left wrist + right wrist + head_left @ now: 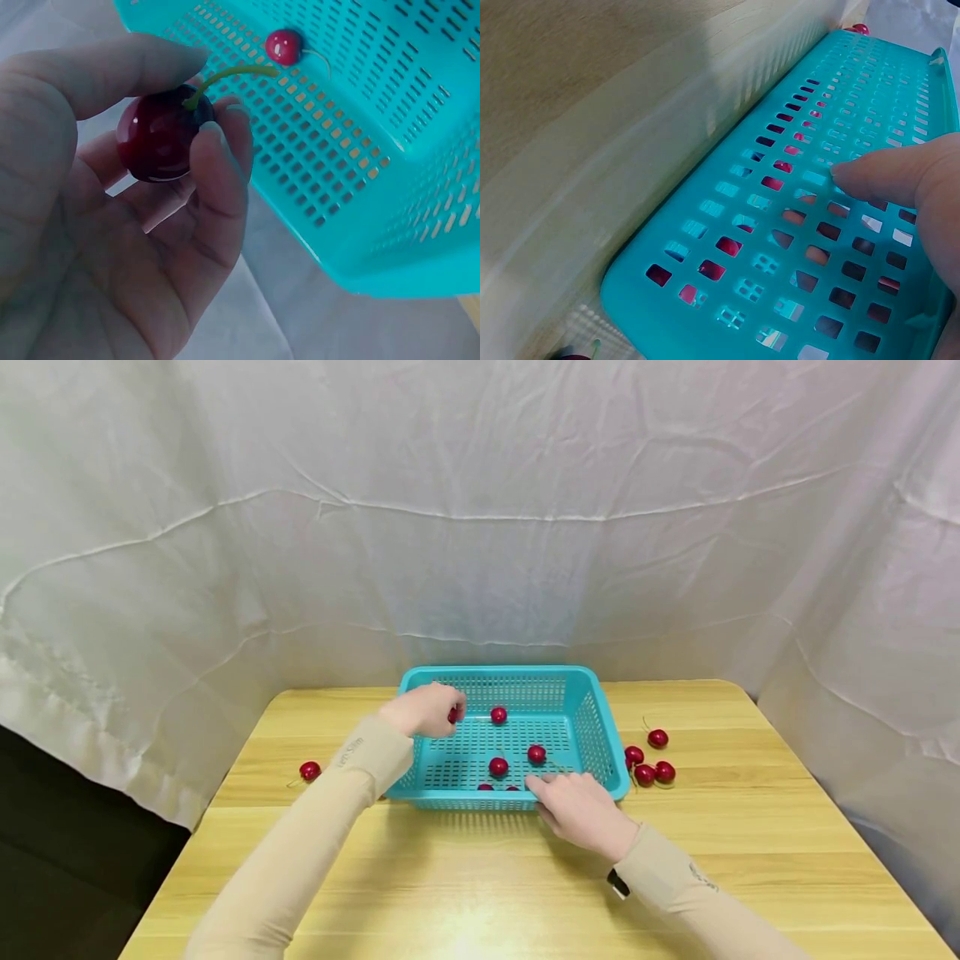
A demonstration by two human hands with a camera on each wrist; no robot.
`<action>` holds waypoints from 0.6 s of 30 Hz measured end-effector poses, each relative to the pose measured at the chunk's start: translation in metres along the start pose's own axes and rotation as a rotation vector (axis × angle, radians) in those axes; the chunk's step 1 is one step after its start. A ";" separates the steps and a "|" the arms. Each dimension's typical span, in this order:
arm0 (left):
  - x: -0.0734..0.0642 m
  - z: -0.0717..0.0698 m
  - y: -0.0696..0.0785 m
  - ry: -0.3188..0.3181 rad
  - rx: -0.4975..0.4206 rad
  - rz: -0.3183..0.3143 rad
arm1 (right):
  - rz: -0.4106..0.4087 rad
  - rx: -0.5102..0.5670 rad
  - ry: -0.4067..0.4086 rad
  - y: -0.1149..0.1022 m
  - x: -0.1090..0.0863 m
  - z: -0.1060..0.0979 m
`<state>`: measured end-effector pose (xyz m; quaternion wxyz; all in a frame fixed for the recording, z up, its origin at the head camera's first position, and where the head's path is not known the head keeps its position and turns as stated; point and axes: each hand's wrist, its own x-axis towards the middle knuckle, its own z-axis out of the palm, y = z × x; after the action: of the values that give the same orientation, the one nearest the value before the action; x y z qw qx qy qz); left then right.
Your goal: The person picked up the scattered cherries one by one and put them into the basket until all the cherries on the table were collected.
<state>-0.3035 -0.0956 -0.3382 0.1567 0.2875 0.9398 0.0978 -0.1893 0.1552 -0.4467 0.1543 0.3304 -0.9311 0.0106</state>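
Observation:
My left hand (435,708) is over the left part of a turquoise plastic basket (491,673). Its thumb and fingers pinch a dark red cherry (155,135), whose green stem points toward the basket. My right hand (581,810) grips the basket's front wall near the right corner; in the right wrist view the thumb (885,174) presses the outside and fingers show through the holes. Inside the basket lie several cherries, among them one toward the back (498,716), a cherry (536,754) right of centre and another cherry (498,767) nearer the front; the front rim partly hides others.
Right of the basket, several cherries (645,774) lie close together on the wooden table (720,827), with a cherry (657,738) just behind them. One more cherry (310,771) lies to the left, beside my left sleeve. A pale curtain (480,568) hangs behind the table.

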 end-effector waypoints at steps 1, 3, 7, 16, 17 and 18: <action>0.002 0.001 0.001 -0.003 0.004 -0.001 | 0.001 -0.001 -0.001 0.000 0.000 0.000; 0.005 0.002 0.004 -0.011 0.010 -0.001 | 0.001 -0.002 -0.003 0.000 0.000 0.000; 0.011 0.005 0.009 -0.029 0.012 -0.008 | 0.002 -0.005 -0.003 0.000 0.000 -0.001; 0.016 0.009 0.016 -0.060 0.038 0.003 | 0.003 -0.002 -0.002 0.001 0.000 0.001; 0.016 0.009 0.017 -0.060 0.045 0.003 | 0.003 -0.002 -0.001 0.001 0.000 0.001; 0.017 0.010 0.017 -0.063 0.049 0.003 | 0.003 -0.002 0.000 0.001 0.000 0.001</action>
<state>-0.3047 -0.0711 -0.3470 0.1790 0.2955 0.9361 0.0658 -0.1903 0.1557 -0.4477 0.1547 0.3286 -0.9317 0.0098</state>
